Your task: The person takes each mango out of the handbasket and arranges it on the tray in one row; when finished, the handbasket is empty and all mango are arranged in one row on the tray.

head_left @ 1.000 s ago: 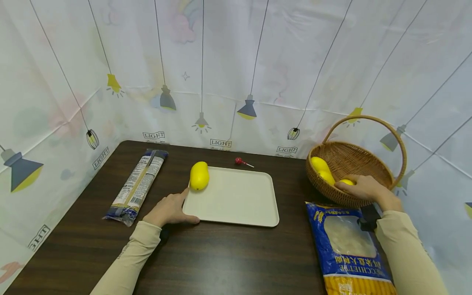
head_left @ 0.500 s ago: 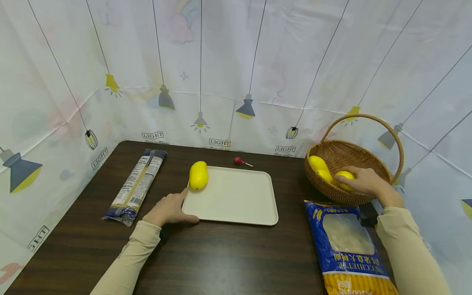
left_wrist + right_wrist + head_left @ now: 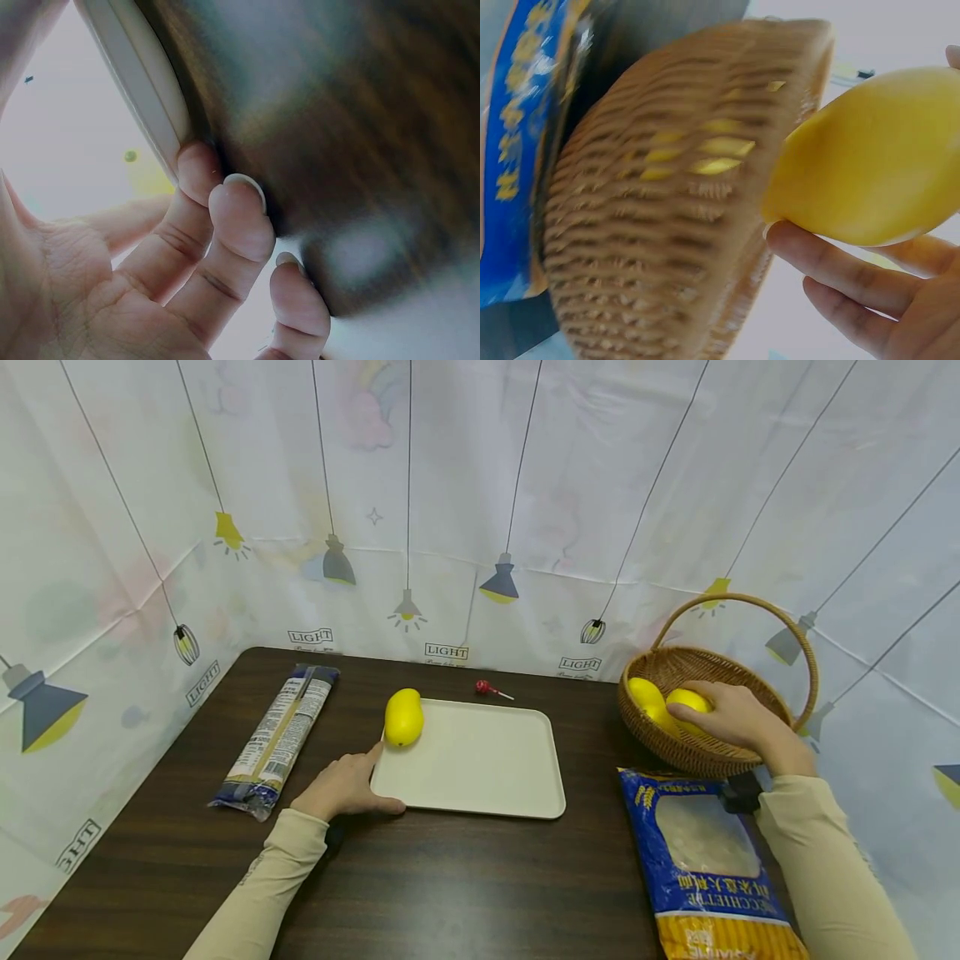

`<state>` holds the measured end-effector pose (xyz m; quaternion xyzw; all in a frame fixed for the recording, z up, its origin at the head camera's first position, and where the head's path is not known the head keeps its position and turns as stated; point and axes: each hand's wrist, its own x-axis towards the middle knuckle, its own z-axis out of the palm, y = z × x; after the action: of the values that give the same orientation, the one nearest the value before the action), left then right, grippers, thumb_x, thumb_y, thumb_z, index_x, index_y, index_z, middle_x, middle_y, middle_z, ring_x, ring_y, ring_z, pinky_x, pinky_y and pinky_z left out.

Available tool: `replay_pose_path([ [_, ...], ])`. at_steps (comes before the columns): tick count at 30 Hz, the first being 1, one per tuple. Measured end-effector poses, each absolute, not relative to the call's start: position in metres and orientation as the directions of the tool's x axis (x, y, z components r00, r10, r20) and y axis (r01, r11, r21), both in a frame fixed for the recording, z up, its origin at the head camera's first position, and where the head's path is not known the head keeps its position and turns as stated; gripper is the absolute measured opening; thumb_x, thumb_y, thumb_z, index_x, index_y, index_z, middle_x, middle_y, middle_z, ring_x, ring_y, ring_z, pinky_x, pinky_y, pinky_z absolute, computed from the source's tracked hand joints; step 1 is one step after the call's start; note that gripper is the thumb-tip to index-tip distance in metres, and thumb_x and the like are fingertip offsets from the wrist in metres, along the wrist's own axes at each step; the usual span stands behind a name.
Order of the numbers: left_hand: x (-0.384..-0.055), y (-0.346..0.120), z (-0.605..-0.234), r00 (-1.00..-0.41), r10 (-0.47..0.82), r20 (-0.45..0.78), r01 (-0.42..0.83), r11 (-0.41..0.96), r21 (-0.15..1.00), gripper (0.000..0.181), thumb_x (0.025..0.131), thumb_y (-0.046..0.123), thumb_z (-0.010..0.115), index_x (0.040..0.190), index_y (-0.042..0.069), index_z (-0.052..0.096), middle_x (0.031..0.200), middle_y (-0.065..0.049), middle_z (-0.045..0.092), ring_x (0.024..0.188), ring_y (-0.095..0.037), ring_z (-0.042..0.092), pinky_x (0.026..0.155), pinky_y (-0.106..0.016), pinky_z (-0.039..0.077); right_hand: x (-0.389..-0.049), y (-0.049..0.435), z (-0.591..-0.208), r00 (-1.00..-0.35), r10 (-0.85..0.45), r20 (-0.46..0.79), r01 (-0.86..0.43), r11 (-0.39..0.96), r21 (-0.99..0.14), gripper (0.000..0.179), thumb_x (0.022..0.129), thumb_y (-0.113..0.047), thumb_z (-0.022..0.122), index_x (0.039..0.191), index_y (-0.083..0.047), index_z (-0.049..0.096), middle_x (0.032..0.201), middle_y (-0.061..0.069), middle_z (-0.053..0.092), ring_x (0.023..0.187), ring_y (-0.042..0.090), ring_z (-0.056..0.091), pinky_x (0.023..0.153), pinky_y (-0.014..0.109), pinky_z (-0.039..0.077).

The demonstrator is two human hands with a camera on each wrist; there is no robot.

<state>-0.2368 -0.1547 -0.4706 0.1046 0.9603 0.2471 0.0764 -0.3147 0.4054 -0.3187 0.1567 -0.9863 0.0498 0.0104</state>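
Note:
My right hand (image 3: 731, 718) grips a yellow mango (image 3: 688, 700) at the wicker basket's mouth. In the right wrist view the fingers (image 3: 840, 270) lie along the underside of this smooth mango (image 3: 870, 157), beside the rim. More yellow mangoes (image 3: 647, 695) lie at the left inside the basket (image 3: 738, 681). Resting at the near left corner of a cream tray (image 3: 480, 764), my left hand (image 3: 345, 787) touches its edge, thumb and forefinger spread. The left wrist view shows fingertips against the tray's rim (image 3: 146, 82). Another mango (image 3: 403, 718) lies at the tray's far left corner.
A blue and yellow pasta bag (image 3: 712, 852) lies in front of the basket, under the right forearm. At the left is a long pasta packet (image 3: 281, 735). A red lollipop (image 3: 487, 687) lies behind the tray on the dark wooden table (image 3: 465, 885). A printed curtain (image 3: 450, 510) hangs behind.
My right hand has lifted the mango from lower in the basket and carried it up and slightly left. The left hand, the tray and the mango on it have stayed put.

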Motion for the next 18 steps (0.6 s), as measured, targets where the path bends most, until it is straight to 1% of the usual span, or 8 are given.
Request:
replay_pose_path([
  [3,-0.237,-0.155,-0.47,-0.967,0.237,-0.096,0.161,0.857,0.49,0.114,0.069,0.062,0.083,0.157,0.012,0.031,0.134,-0.023,0.063,0.112,-0.037,0.065,0.093,-0.056,0.052,-0.314,0.394,-0.315,-0.946,-0.32,0.056,-0.324,0.94,-0.106,0.063,0.098,-0.053,0.054,0.14,-0.006,0.055,0.132,0.025,0.063,0.115,0.043,0.06,0.089,0.054,0.046],
  [6,-0.236,-0.154,-0.47,-0.967,0.235,-0.099,0.158,0.856,0.492,0.115,0.069,0.062,0.083,0.158,0.012,0.031,0.135,-0.022,0.063,0.113,-0.037,0.065,0.094,-0.056,0.052,-0.313,0.382,-0.312,-0.942,-0.327,0.074,-0.334,0.934,-0.126,0.062,0.098,-0.053,0.056,0.14,-0.007,0.055,0.131,0.022,0.064,0.109,0.037,0.06,0.083,0.047,0.044],
  [10,-0.235,-0.154,-0.469,-0.967,0.234,-0.1,0.156,0.856,0.492,0.115,0.069,0.062,0.083,0.158,0.012,0.03,0.135,-0.022,0.063,0.113,-0.037,0.065,0.094,-0.056,0.052,-0.313,0.366,-0.311,-0.93,-0.352,0.103,-0.364,0.92,-0.141,0.061,0.097,-0.05,0.057,0.141,-0.008,0.055,0.129,0.02,0.065,0.103,0.032,0.058,0.078,0.04,0.042],
  [13,-0.235,-0.154,-0.468,-0.967,0.232,-0.102,0.154,0.858,0.491,0.115,0.069,0.062,0.083,0.158,0.012,0.031,0.135,-0.022,0.063,0.113,-0.037,0.064,0.095,-0.056,0.052,-0.313,0.354,-0.311,-0.922,-0.369,0.116,-0.384,0.91,-0.154,0.06,0.098,-0.048,0.058,0.141,-0.007,0.054,0.127,0.02,0.065,0.101,0.031,0.057,0.077,0.038,0.042],
  [18,-0.236,-0.153,-0.469,-0.967,0.233,-0.103,0.154,0.858,0.489,0.115,0.069,0.062,0.083,0.158,0.011,0.031,0.135,-0.022,0.063,0.113,-0.037,0.065,0.095,-0.056,0.052,-0.316,0.331,-0.313,-0.92,-0.375,0.112,-0.39,0.9,-0.193,0.063,0.098,-0.049,0.057,0.144,-0.007,0.052,0.135,0.021,0.06,0.108,0.034,0.055,0.078,0.038,0.041],
])
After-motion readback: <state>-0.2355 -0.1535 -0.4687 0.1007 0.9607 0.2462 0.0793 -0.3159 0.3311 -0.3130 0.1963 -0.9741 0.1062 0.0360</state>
